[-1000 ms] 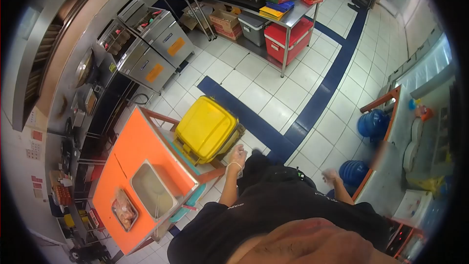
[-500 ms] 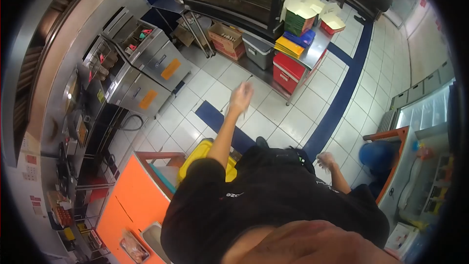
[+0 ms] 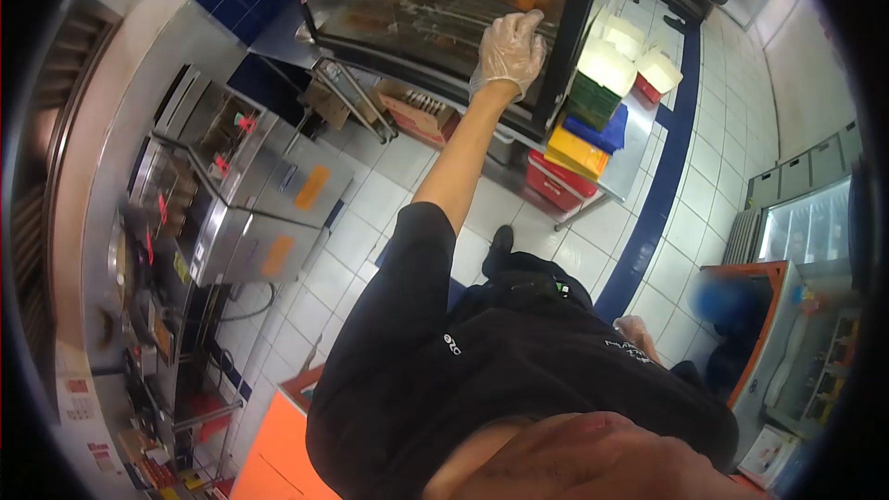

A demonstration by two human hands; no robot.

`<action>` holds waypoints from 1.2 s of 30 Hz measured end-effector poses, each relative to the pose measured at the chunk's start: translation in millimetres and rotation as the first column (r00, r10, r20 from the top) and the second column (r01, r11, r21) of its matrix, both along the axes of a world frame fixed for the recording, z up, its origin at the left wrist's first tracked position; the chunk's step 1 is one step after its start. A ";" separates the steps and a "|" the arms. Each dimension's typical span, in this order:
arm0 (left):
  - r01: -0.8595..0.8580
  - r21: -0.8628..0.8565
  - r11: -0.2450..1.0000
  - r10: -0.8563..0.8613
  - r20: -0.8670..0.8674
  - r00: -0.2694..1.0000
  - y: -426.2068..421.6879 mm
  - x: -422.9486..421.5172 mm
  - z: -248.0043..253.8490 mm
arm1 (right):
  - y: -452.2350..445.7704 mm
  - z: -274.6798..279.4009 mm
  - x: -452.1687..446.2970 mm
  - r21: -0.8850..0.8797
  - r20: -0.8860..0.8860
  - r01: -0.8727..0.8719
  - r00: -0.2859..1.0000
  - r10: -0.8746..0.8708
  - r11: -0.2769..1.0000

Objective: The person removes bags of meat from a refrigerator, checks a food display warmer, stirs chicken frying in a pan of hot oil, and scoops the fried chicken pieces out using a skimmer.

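Left grip (image 3: 509,51) curled at glass cabinet (image 3: 417,2), hold unclear; right grip (image 3: 635,334) unclear; shirt lettering (image 3: 451,343) illegible

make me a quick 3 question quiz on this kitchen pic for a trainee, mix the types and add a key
1. Which hand is at the glass cabinet?
2. True or false: both hands are bare.
3. The flat stacks on the steel table are:
a) pink and grey
b) yellow and blue
c) black and brown

Key
1. The left hand.
2. False: the left wears a clear glove.
3. b
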State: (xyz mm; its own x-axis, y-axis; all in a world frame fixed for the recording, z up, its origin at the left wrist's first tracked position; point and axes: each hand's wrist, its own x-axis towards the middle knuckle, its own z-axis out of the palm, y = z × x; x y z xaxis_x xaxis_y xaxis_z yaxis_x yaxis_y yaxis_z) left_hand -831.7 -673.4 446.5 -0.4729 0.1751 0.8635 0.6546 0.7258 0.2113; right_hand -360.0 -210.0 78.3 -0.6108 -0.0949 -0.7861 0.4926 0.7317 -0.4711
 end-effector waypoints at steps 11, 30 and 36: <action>0.089 -0.021 0.996 -0.091 -0.288 0.953 3.1 -111.7 -41.9 | -105.9 32.6 -153.9 -0.021 -0.417 0.424 0.820 -0.393 0.906; -0.044 -0.033 0.999 0.032 -0.291 0.956 -137.1 -203.7 -40.9 | -399.7 407.2 -461.6 -0.365 -0.741 0.260 0.501 -0.448 0.894; -0.016 -0.026 1.000 0.010 -0.231 0.973 -178.0 -195.4 -24.4 | -444.7 378.9 -507.5 -0.260 -0.823 0.182 0.473 -0.316 0.948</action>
State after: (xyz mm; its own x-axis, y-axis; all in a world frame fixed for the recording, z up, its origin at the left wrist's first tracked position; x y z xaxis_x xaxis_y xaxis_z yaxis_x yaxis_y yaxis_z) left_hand -1027.1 -851.4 422.1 -0.2640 0.1953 0.9445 0.6740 0.7378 0.0358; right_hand -867.5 -654.7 457.2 -0.9838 0.1241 0.1296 -0.0404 0.5505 -0.8339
